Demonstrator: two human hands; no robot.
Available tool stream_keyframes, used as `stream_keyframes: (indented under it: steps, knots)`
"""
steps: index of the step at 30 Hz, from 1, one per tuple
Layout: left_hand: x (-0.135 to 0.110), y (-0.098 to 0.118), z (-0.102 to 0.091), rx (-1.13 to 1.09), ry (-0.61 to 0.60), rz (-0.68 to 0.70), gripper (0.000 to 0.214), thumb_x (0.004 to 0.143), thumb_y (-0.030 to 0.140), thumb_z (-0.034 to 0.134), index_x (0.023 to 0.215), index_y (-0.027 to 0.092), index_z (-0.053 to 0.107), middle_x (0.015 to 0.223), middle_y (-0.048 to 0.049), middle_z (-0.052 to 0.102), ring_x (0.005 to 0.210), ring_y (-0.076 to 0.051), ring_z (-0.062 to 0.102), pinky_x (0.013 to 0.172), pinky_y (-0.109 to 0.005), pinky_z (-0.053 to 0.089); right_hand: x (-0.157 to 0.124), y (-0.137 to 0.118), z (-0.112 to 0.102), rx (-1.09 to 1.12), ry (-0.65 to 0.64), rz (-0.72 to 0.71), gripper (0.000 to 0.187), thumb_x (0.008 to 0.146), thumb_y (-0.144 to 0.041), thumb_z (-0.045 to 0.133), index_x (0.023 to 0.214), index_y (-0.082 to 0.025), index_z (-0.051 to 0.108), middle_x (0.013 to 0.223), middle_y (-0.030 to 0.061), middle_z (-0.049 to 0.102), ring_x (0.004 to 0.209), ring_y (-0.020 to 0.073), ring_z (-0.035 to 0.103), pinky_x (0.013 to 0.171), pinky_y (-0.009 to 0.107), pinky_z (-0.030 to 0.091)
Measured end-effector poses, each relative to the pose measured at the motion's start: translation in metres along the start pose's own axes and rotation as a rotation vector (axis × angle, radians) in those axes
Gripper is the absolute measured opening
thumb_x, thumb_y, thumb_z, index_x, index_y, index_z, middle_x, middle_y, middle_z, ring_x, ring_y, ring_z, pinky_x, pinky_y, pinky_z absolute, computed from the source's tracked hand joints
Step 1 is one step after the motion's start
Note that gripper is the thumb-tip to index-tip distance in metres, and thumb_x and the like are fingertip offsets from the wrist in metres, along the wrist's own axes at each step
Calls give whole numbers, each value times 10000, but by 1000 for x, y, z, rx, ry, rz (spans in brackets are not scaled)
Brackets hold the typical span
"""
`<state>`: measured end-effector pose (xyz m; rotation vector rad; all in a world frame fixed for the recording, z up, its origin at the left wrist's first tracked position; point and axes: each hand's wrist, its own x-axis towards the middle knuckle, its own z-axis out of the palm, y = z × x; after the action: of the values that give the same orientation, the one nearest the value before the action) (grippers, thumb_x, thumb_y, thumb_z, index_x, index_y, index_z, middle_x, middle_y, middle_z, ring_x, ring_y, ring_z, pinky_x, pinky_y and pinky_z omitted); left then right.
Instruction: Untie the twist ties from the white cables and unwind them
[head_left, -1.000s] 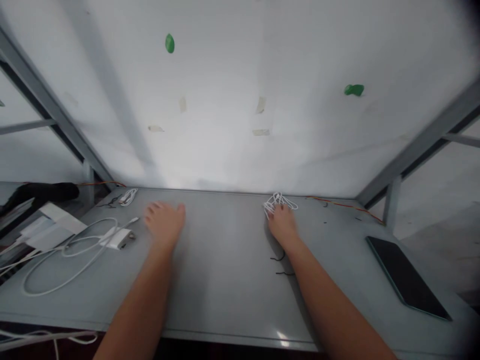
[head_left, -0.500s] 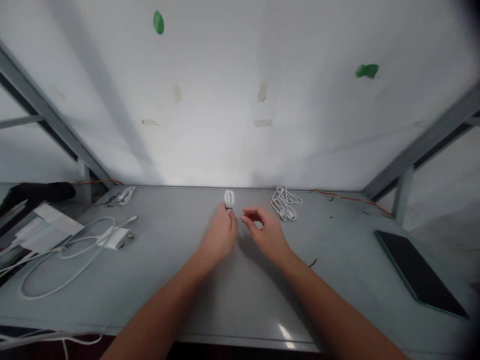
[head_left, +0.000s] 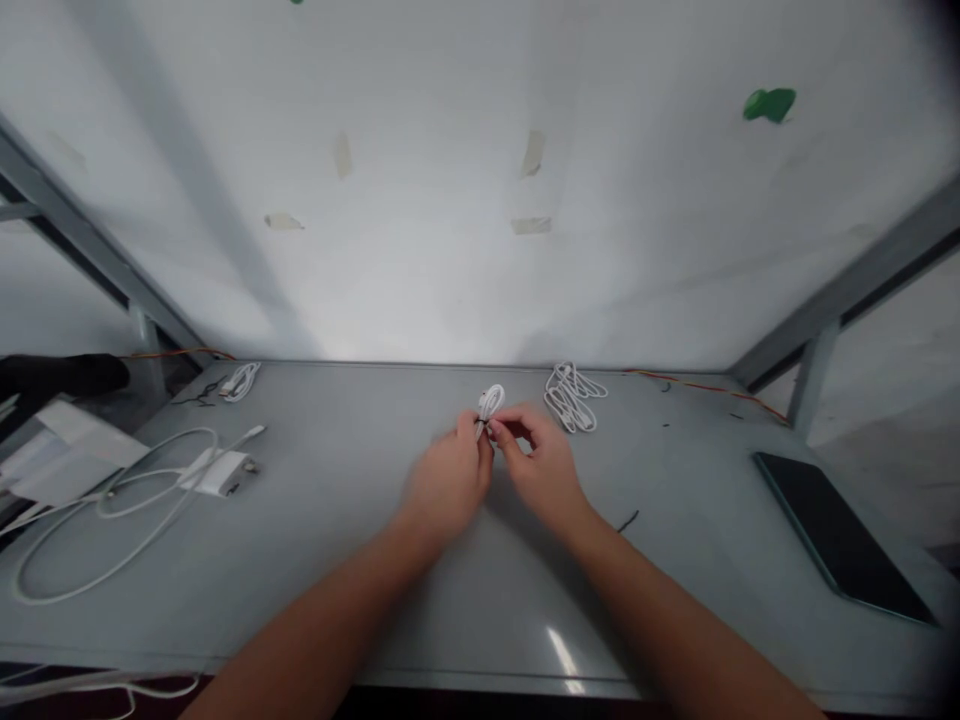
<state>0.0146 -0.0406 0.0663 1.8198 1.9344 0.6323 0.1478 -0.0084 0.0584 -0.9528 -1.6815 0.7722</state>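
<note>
Your grey tabletop (head_left: 315, 560) carries a dark tablet (head_left: 840, 540) at the right edge, a long white charger cable (head_left: 112, 520) on the left, and a loose white cable bundle (head_left: 571, 397) just beyond your hands. Your left hand (head_left: 446, 485) and right hand (head_left: 541, 470) meet at the centre, both pinched narrow on a small coiled white cable (head_left: 489, 403) held just above the surface. You seem to be working its dark tie; the next move calls for a steady pinch on the coil. The tie itself is too small to make out.
</note>
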Motion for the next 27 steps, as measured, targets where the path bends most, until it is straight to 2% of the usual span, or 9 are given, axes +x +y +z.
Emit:
stream_keyframes:
  steps: [3, 5, 10, 14, 18, 21, 27]
  knots:
    - [-1, -3, -2, 0, 35, 63, 247, 1058, 324, 400, 1188, 205, 573, 1021, -123, 734, 884, -259, 702, 772, -327, 475, 1, 5, 0, 65, -1, 85, 159, 941, -361, 614, 915, -222, 685, 879, 51, 711, 804, 213, 685, 779, 366, 561]
    - [-1, -5, -1, -27, 55, 125, 242, 1054, 300, 402, 1153, 215, 606, 1040, -115, 731, 921, -253, 694, 815, -329, 480, 1, 7, 0, 54, 10, 87, 158, 939, -362, 614, 902, -221, 675, 853, 45, 698, 779, 210, 674, 753, 360, 554]
    - [-2, -6, -2, -59, 44, 186, 269, 1040, 250, 400, 1119, 206, 653, 1068, -121, 727, 950, -263, 676, 875, -363, 478, 2, 3, -5, -95, 45, -27, 137, 948, -289, 577, 859, -223, 657, 811, 25, 652, 730, 184, 608, 686, 318, 485]
    - [-2, -5, -7, -8, 12, 193, 299, 1047, 262, 390, 1170, 212, 658, 1102, -127, 726, 951, -263, 675, 865, -361, 479, 6, -4, -12, -200, -18, -100, 145, 959, -254, 560, 848, -233, 650, 815, 26, 651, 728, 181, 590, 648, 298, 454]
    - [-3, -3, -11, 89, -14, 179, 308, 1045, 260, 391, 1203, 216, 652, 1089, -126, 719, 1001, -274, 676, 866, -354, 480, 7, -6, -17, -310, -77, -188, 170, 976, -217, 524, 875, -245, 658, 858, 39, 672, 773, 193, 614, 695, 308, 479]
    - [-3, -2, -11, 117, -30, 153, 287, 1033, 234, 393, 1138, 201, 658, 1052, -134, 717, 979, -285, 680, 850, -365, 478, 5, -3, -16, -400, -97, -288, 196, 980, -188, 496, 917, -250, 671, 905, 58, 693, 835, 212, 639, 764, 332, 499]
    - [-2, -1, -4, -24, -18, -12, 245, 1036, 273, 385, 1065, 189, 613, 919, -130, 718, 872, -284, 693, 762, -353, 454, 1, 3, -3, -529, -96, -426, 235, 1000, -151, 458, 950, -237, 671, 937, 96, 715, 872, 236, 651, 790, 350, 511]
